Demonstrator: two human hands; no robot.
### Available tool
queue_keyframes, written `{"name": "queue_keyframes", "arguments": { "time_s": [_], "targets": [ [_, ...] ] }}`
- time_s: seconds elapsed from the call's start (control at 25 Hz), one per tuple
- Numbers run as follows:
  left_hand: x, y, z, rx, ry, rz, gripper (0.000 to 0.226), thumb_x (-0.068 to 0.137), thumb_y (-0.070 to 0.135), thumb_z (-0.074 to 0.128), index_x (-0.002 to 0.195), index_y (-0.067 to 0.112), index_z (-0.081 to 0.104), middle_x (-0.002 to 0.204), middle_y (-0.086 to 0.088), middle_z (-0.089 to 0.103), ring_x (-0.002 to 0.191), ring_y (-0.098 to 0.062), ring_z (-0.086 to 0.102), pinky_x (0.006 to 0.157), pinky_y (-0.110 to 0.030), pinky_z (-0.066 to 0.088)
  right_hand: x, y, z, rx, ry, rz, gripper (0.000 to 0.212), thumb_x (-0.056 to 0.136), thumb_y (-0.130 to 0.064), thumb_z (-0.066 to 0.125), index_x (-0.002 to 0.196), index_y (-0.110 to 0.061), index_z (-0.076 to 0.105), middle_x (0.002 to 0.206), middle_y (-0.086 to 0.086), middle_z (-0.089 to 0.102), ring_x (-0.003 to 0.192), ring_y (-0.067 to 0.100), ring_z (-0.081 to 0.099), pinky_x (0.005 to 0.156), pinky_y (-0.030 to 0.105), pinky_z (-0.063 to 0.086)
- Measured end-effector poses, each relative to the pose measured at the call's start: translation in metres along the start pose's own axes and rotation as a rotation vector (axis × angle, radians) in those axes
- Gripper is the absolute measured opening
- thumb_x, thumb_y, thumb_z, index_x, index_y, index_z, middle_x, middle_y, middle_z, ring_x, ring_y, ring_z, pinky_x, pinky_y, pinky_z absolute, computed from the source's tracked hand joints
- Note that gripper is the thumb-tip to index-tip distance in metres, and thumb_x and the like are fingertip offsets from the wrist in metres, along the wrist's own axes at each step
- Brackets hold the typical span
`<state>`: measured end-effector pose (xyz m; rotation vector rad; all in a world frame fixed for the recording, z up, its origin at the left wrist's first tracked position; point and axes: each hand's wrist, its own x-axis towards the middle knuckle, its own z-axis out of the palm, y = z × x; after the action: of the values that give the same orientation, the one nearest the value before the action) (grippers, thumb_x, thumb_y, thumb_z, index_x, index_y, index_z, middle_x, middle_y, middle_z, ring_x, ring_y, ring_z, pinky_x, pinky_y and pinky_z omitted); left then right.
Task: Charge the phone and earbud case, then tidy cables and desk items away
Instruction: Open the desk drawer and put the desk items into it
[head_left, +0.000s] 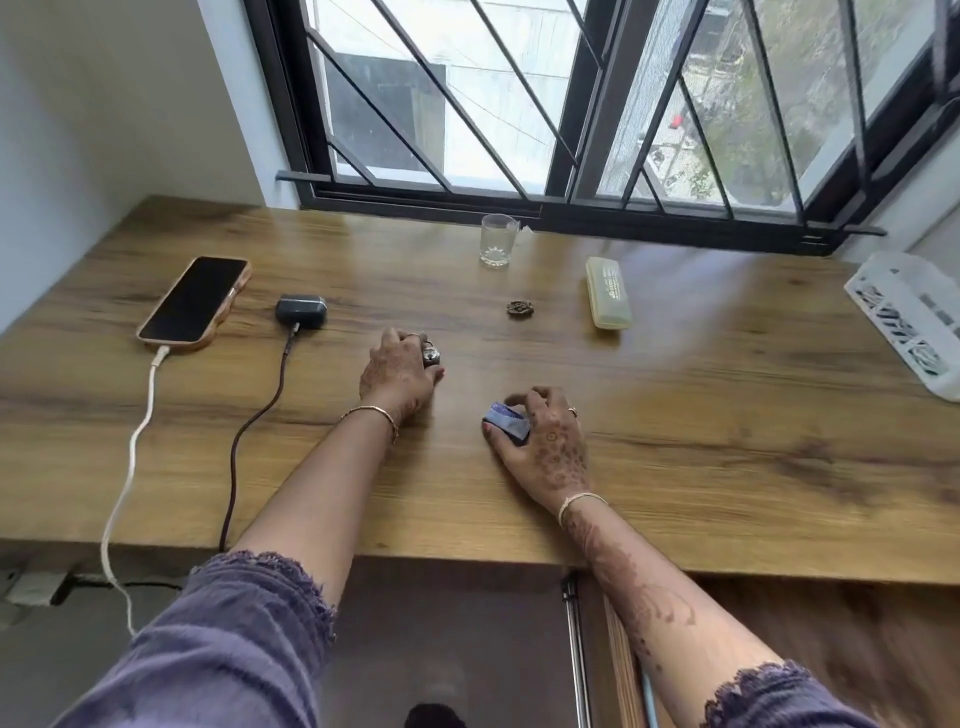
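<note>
The right hand (545, 447), low & right of the middle of the frame, has its fingers curled around a small blue thing (506, 418) and grips it on the desk (727, 467). The left hand (400, 376), near the middle, has its fingers closed around a small dark metal thing (431, 356), maybe a padlock, can't tell for sure. Left of that hand sits the dark earbud case (301, 310) w/ a dark cable (244, 431) plugged in. At the far left lies the phone (195, 300), screen up & dark, w/ a white cable (132, 452) plugged in. Both cables run down over the desk's front edge. Up near the window stands a clear glass (497, 240). Right of it lies a pale yellow case (608, 292), and a tiny dark brown thing (519, 308) sits between them, a bit lower. A white basket (904, 317) is at the right edge.
</note>
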<state>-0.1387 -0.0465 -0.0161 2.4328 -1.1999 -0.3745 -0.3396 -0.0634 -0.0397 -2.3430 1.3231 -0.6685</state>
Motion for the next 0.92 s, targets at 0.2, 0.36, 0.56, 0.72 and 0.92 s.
{"name": "queue_keyframes", "arguments": {
  "time_s": [0.2, 0.36, 0.56, 0.72, 0.92],
  "targets": [
    [-0.004, 0.001, 0.002, -0.038, -0.001, 0.005, 0.047, 0.08, 0.038, 0.071, 0.123, 0.024, 0.056, 0.131, -0.009, 0.043, 0.125, -0.031, 0.043, 0.105, -0.038, 0.038, -0.001, 0.004, 0.0, 0.043, -0.002, 0.004, 0.039, 0.076, -0.046, 0.073, 0.106, -0.021, 0.068, 0.115, 0.0, 0.053, 0.096, 0.021, 0.06, 0.089, 0.033, 0.049],
    [-0.028, 0.009, 0.004, -0.181, -0.018, 0.069, 0.045, 0.074, 0.033, 0.078, 0.114, 0.022, 0.06, 0.121, -0.005, 0.055, 0.107, -0.022, 0.059, 0.098, -0.032, 0.046, -0.004, 0.009, -0.009, 0.117, -0.037, -0.002, 0.037, 0.079, -0.041, 0.072, 0.109, -0.02, 0.066, 0.108, -0.001, 0.063, 0.098, 0.017, 0.059, 0.088, 0.022, 0.041],
    [-0.077, 0.033, 0.007, -0.23, -0.046, 0.141, 0.047, 0.07, 0.028, 0.082, 0.111, 0.018, 0.061, 0.105, 0.002, 0.066, 0.093, -0.015, 0.063, 0.088, -0.028, 0.05, -0.027, 0.026, -0.036, 0.171, -0.093, 0.042, 0.038, 0.081, -0.042, 0.07, 0.114, -0.025, 0.064, 0.109, -0.001, 0.07, 0.099, 0.016, 0.064, 0.092, 0.023, 0.046],
    [-0.121, 0.06, 0.015, -0.188, -0.072, 0.202, 0.047, 0.068, 0.036, 0.083, 0.108, 0.024, 0.061, 0.093, 0.013, 0.062, 0.094, -0.014, 0.062, 0.089, -0.034, 0.051, -0.065, 0.051, -0.076, 0.179, -0.086, 0.073, 0.041, 0.075, -0.043, 0.076, 0.111, -0.024, 0.07, 0.105, -0.003, 0.072, 0.09, 0.01, 0.066, 0.086, 0.02, 0.049],
    [-0.186, 0.108, 0.035, -0.275, -0.15, 0.273, 0.048, 0.067, 0.032, 0.084, 0.107, 0.021, 0.06, 0.095, 0.006, 0.066, 0.085, -0.012, 0.061, 0.082, -0.029, 0.052, -0.122, 0.091, -0.13, 0.155, -0.067, 0.052, 0.038, 0.075, -0.037, 0.078, 0.109, -0.022, 0.069, 0.107, -0.002, 0.071, 0.097, 0.012, 0.064, 0.085, 0.021, 0.048]
  ]
}}
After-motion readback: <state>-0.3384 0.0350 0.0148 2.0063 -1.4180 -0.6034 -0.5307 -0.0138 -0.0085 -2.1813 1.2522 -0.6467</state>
